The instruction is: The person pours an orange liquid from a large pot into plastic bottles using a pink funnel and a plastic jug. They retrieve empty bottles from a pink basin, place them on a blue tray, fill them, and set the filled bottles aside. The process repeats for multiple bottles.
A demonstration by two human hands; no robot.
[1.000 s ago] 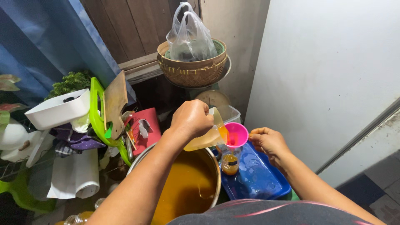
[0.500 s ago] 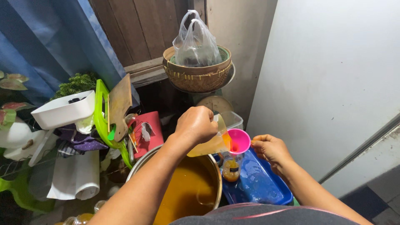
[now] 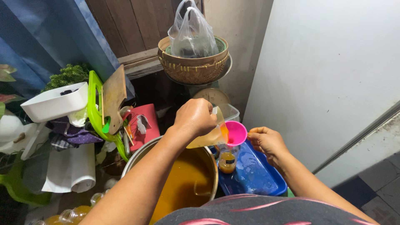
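My left hand (image 3: 196, 117) grips a clear plastic cup (image 3: 209, 135) tipped over, with orange liquid running from it into a pink funnel (image 3: 236, 132). My right hand (image 3: 267, 141) pinches the funnel's rim on the right side. The funnel stands in a small clear bottle (image 3: 227, 159) partly filled with orange liquid, set on a blue tray (image 3: 255, 175). Directly below my left forearm is a large metal pot (image 3: 210, 160) full of the same orange liquid.
A woven basket (image 3: 193, 66) with a clear plastic bag stands on a scale behind. To the left are a red box (image 3: 146, 125), a green rack (image 3: 96, 112) with a wooden board (image 3: 113, 96), a white tub (image 3: 54, 102) and bottles (image 3: 68, 214) low down. A white wall (image 3: 329, 66) is right.
The cup is tipped a little further over the funnel and the bottle holds more orange liquid. Both hands stay in place; the view has shifted slightly.
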